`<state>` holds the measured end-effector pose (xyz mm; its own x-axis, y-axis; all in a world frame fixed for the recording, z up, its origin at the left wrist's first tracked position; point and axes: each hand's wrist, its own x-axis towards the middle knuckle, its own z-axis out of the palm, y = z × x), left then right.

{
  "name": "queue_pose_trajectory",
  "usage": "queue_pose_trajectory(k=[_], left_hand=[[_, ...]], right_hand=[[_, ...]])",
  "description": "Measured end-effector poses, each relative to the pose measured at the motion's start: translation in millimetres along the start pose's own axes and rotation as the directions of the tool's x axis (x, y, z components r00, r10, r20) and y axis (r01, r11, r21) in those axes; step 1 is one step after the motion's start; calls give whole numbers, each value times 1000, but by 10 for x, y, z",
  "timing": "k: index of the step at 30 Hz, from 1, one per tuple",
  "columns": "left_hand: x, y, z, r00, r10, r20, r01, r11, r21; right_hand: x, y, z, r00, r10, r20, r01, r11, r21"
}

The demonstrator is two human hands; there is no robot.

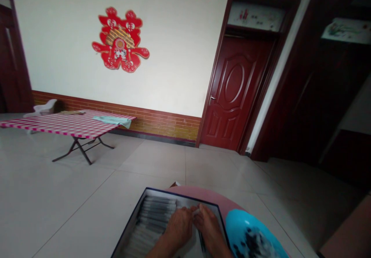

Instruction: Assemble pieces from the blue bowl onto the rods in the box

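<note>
My left hand (179,226) and my right hand (209,224) meet over a shallow dark-rimmed box (182,198). Their fingers are closed together around a small pale slim piece (196,212); its kind is too blurred to tell. A dark pen-like stick (201,243) shows beside my right hand, inside the box. Rows of slim pen-like sticks (158,208), clear and dark, lie along the box's left side. To the right stands a blue plastic bowl (238,220) with small black and whitish clear pieces (257,242) in it.
Box and bowl rest on a round pink tabletop (216,200). Farther left, on the tiled floor (139,165), stands a folding table with a red-checked top (69,123) and a pale green cloth (114,120). A white chair (46,106) is behind it. A red door (234,92) is shut.
</note>
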<state>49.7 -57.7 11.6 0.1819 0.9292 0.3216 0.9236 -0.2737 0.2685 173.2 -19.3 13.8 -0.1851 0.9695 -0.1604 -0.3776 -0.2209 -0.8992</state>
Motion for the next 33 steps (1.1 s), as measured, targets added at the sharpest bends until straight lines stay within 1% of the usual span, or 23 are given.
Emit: queue_pose_trajectory(k=[3, 6, 11, 14, 16, 19, 21, 23, 27, 29, 33], left_hand=[[22, -23, 34, 1000, -28, 10, 28, 999, -17], [42, -43, 44, 997, -48, 53, 49, 999, -10], [30, -76, 75, 996, -41, 79, 42, 999, -7], [2, -62, 50, 995, -45, 92, 46, 999, -6], [-16, -39, 19, 992, -63, 111, 60, 998, 28], [-30, -13, -16, 987, -85, 136, 73, 993, 93], [-29, -7, -28, 987, -84, 135, 71, 993, 97], [-25, -1, -40, 988, -80, 133, 67, 993, 96], [-24, 60, -81, 991, -79, 109, 64, 989, 134], [-23, 108, -110, 992, -81, 96, 66, 987, 147], [-8, 143, -148, 991, -69, 114, 52, 988, 145]], right_hand=[[-1, -16, 37, 998, 19, 61, -25, 994, 105], [-10, -11, 60, 996, 15, 90, -26, 992, 127], [25, 81, 13, 999, 28, 46, -32, 996, 84], [50, 133, -33, 999, 50, -14, -49, 998, 47], [50, 148, -55, 997, 68, -39, -67, 998, 19], [33, 158, -72, 994, 105, -36, -105, 994, -21], [25, 172, -76, 995, 102, -21, -103, 994, -28], [23, 196, -79, 996, 88, -12, -88, 996, -4], [16, 230, -80, 993, 116, -18, -115, 992, 45], [1, 222, -76, 991, 133, -32, -132, 990, 46], [-35, 168, -55, 988, 146, -43, -144, 989, 45]])
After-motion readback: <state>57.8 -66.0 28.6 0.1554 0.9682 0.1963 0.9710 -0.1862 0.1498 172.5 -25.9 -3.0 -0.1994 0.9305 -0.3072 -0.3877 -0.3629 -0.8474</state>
